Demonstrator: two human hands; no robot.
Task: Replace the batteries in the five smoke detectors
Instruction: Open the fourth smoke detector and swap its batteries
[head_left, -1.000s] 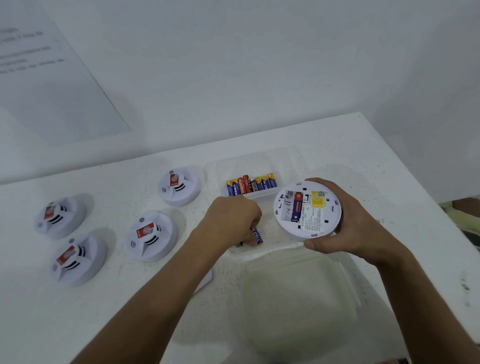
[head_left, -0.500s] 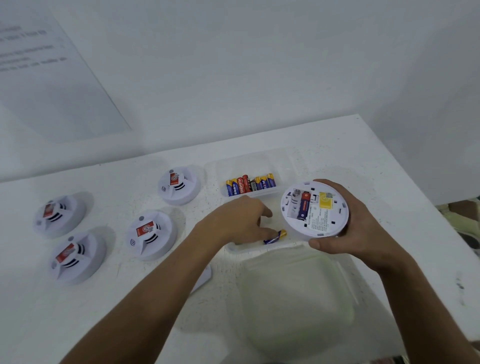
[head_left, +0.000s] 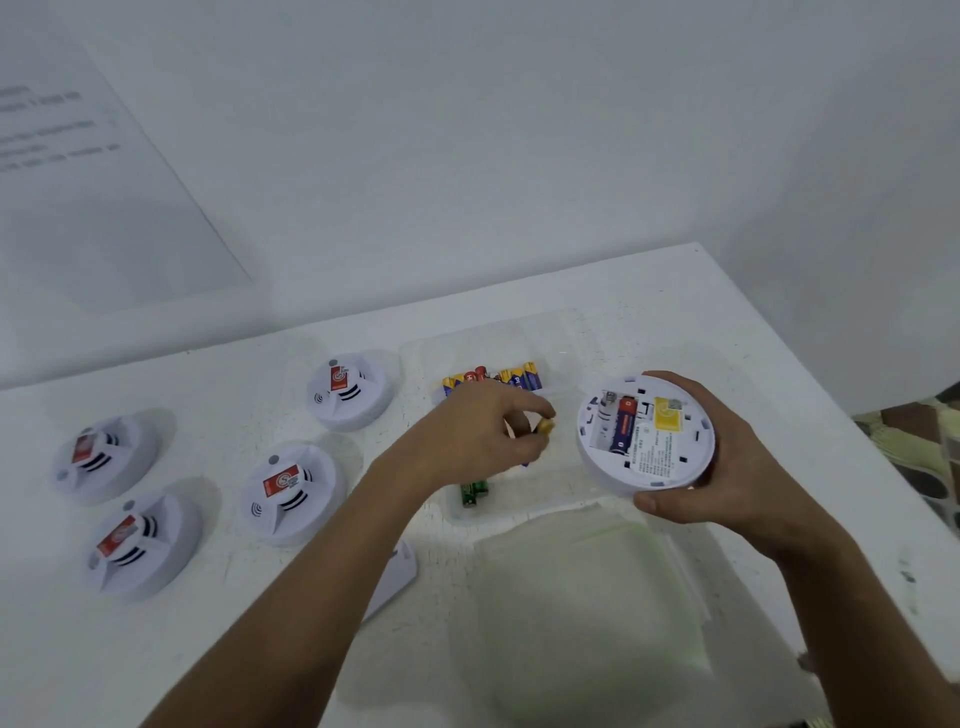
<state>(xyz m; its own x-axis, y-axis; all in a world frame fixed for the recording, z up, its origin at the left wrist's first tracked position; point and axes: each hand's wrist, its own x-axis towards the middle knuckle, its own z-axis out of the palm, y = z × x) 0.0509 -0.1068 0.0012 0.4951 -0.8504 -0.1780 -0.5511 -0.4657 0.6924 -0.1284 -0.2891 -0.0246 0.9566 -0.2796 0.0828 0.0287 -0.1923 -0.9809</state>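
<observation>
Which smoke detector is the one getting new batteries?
Look at the right side of the white table, past the clear battery tray. The right hand holds that smoke detector flipped over, its battery compartment open, unlike the four lying face up on the left.

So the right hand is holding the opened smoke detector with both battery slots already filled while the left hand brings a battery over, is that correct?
Not quite: in the head view the smoke detector in the right hand has only one slot filled, by a red and blue battery; the slot beside it is empty. The left hand does pinch a battery near it.
</observation>
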